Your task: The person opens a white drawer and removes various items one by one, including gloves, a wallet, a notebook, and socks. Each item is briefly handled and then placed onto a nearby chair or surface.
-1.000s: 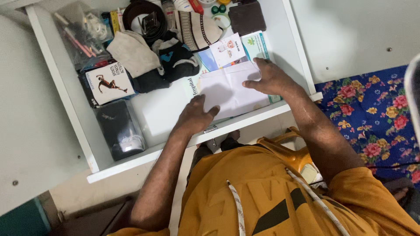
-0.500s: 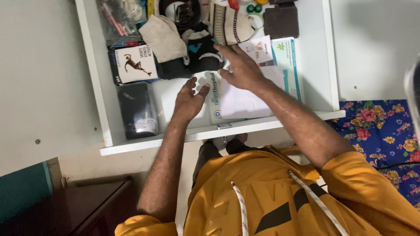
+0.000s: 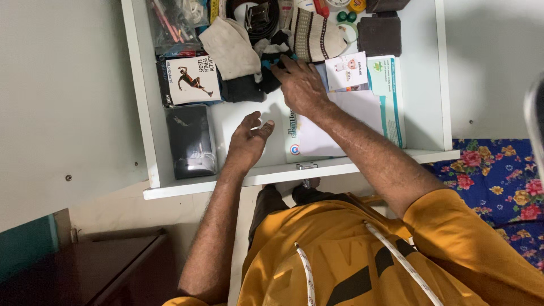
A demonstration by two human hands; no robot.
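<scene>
The open white drawer (image 3: pixel 141 113) is bounded by a left wall, a right wall and a front rail that runs slightly uphill to the right; a metal catch (image 3: pixel 306 166) sits on that rail. Free room inside is limited to a bare white strip of the drawer floor between the black pouch (image 3: pixel 191 141) on the left and the paper stack on the right. The left hand (image 3: pixel 247 141) hovers over this strip, released, palm down, fingers spread and pointing toward the back of the drawer, holding nothing. The right hand (image 3: pixel 300 85) reaches further back, fingers extended and resting on the dark sock bundle (image 3: pixel 266 71); whether it has closed on the fabric cannot be told. The bundle lies in the rear half of the drawer, just beside a beige folded cloth (image 3: pixel 229 48) and touching a striped knit item (image 3: pixel 317 39); its long axis runs roughly left to right. Under the right wrist lies a white folded sheet (image 3: pixel 345 124) on a white-and-teal folder (image 3: pixel 391 102), long axis running front to back. A printed box with a runner figure (image 3: pixel 190 82) lies above the pouch. The drawer is set in a pale grey cabinet face (image 3: pixel 62 96); a floral blue fabric (image 3: pixel 498 170) lies at right.
</scene>
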